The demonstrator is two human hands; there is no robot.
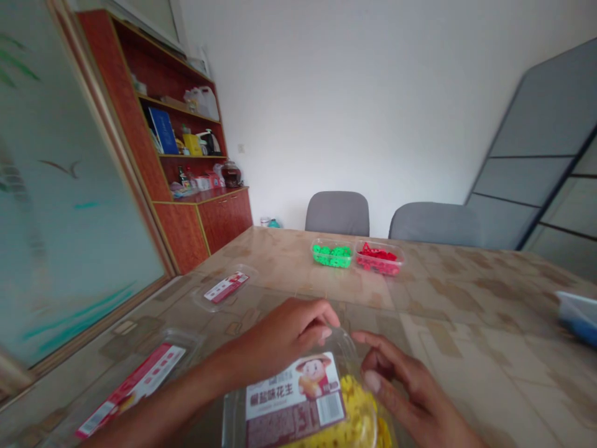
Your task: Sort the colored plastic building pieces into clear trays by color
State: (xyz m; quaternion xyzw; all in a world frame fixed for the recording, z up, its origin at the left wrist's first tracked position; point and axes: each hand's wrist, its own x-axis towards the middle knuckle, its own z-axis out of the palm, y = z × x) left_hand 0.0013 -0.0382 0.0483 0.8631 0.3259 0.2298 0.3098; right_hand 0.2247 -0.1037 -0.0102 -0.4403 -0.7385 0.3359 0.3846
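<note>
A clear plastic box (298, 407) with a red-and-white label and yellow pieces inside sits at the near table edge. My left hand (284, 333) grips the far edge of its lid with curled fingers. My right hand (401, 379) pinches the lid's right side, fingers bent. Further off stand a small clear tub of green pieces (332, 254) and one of red pieces (379, 257), side by side.
Two loose clear lids with red labels lie on the left of the marbled table (466, 323), one lid (226, 287) farther, another lid (135, 382) nearer. A blue-and-white container (578, 314) is at the right edge. Two grey chairs (337, 213) stand behind; a wooden shelf unit (186, 168) stands left.
</note>
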